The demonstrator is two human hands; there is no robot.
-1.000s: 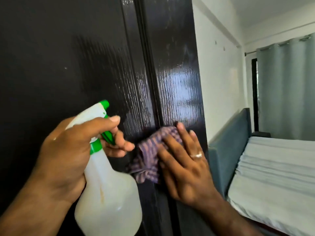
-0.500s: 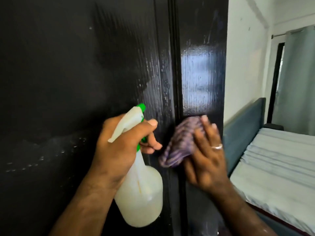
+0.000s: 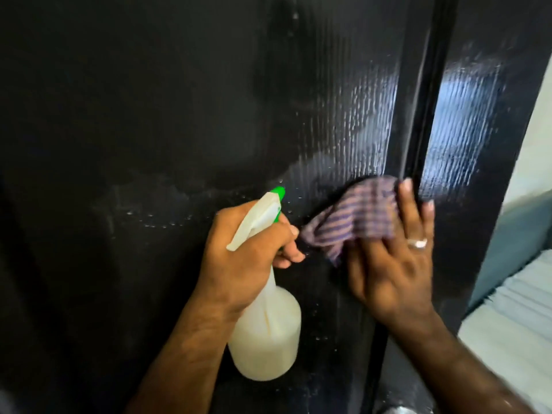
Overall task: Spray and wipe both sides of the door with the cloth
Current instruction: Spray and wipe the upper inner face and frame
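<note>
A glossy black door (image 3: 149, 115) fills most of the view, with wet droplets and streaks across its middle. My left hand (image 3: 242, 252) grips a white spray bottle (image 3: 265, 339) with a green nozzle, fingers curled round its neck and trigger, nozzle aimed at the door. My right hand (image 3: 394, 264) presses a purple striped cloth (image 3: 358, 216) flat against the door with straight fingers, next to the vertical groove (image 3: 418, 130) near the door's right edge. A ring sits on one finger.
Past the door's right edge stand a white wall (image 3: 537, 138), a blue-grey headboard (image 3: 513, 243) and a bed with a pale sheet (image 3: 513, 318). A small metal part (image 3: 397, 410) shows at the bottom edge.
The view has swung left, so the door fills more of the frame. Both hands and the cloth have moved left across the door, from its right strip onto the main panel.
</note>
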